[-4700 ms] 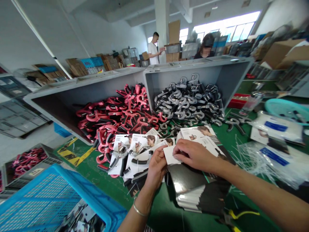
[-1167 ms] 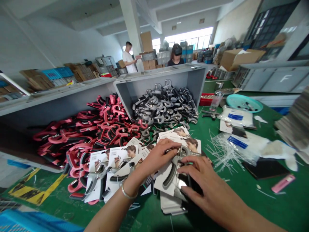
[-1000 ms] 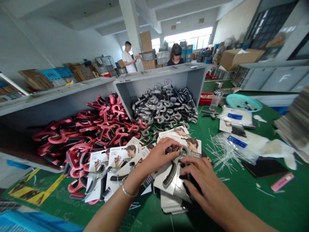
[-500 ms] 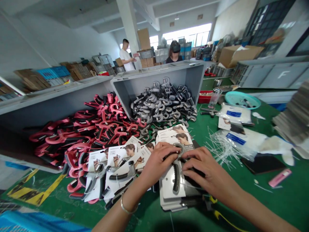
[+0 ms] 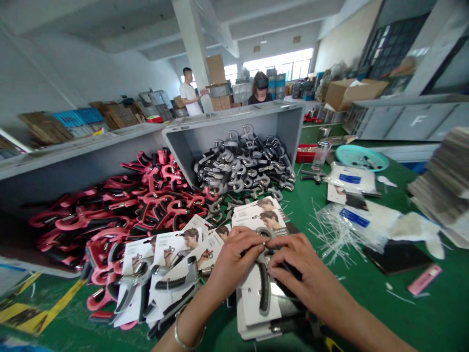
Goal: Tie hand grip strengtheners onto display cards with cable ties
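Site: factory packing floor. Evidence: grey bin [image 5: 84, 168] heaped with pink-red hand grips [image 5: 146, 205] at 10 o'clock; second bin [image 5: 208, 134] of grey hand grips [image 5: 244, 168] at 12; crate lettered F [image 5: 384, 120] at 2; stacked cartons [image 5: 224, 102] at 12, further back; pillar [image 5: 188, 44] at 11; one person [image 5: 189, 98] at 11, another person [image 5: 260, 98] just past 12; printed cards [image 5: 163, 244] on green worktop [image 5: 432, 318].

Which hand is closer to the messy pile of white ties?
Right. The right hand is left of the white ties, not touching; the left hand is farther left.
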### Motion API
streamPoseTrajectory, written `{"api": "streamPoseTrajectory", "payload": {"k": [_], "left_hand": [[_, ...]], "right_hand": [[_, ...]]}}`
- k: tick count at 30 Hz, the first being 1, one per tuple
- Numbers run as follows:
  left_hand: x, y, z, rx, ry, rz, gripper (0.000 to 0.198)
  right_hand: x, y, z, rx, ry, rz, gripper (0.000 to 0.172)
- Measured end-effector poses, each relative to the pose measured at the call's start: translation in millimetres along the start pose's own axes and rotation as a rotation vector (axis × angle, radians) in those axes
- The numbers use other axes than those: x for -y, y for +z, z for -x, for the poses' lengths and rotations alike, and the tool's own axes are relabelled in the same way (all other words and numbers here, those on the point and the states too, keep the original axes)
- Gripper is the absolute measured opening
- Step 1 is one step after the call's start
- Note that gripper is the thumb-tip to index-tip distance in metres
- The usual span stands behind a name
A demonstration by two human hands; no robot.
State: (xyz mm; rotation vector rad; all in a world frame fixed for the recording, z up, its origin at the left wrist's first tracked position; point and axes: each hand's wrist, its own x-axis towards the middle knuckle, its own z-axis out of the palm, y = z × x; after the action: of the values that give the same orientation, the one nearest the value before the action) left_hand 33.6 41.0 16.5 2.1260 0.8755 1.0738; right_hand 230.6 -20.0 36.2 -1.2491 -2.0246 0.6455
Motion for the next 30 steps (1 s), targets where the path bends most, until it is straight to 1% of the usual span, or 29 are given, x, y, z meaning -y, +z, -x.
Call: {"api": "streamPoseTrajectory", "payload": {"k": [2, 7, 10, 12, 14, 19, 24, 30], "left_hand": [[-0.5, 0.8, 1.0, -0.007, 0.004, 0.002, 0.022], [0.4, 2.6, 1.9, -0.054, 0.021, 0.003, 0.021], [1.3, 3.0, 2.0, -0.072, 0.012, 0.015, 0.020], [1.1, 3.0, 2.1, -0.066, -0.001, 0.023, 0.020], [0.3, 2.9, 2.2, -0.057, -0.014, 0.027, 0.021], [-2.4, 2.9, 2.3, -0.043, -0.033, 0.023, 0.023], [-3.2, 3.1, 2.4, -0.051, -0.013, 0.019, 0.024], [-4.0, 2.9, 2.8, -0.055, 0.004, 0.013, 0.026]], "right_hand": [[-4.0, 1.3, -8.2, -0.035, 0.037, -0.063, 0.007], [-9.6, 0.1, -20.3, -0.097, 0.128, -0.123, 0.018], [-9.2, -1.6, -19.4, -0.026, 0.147, -0.125, 0.021], [-8.4, -3.2, -17.9, 0.038, 0.135, -0.121, 0.022], [-8.2, -4.8, -17.0, 0.074, 0.119, -0.109, 0.023], [-10.5, -6.1, -17.3, 0.097, 0.094, -0.077, 0.023], [-11.5, -6.0, -16.9, 0.110, 0.061, -0.038, 0.022], [-11.9, -5.7, -16.2, 0.108, 0.062, -0.041, 0.022]]}}
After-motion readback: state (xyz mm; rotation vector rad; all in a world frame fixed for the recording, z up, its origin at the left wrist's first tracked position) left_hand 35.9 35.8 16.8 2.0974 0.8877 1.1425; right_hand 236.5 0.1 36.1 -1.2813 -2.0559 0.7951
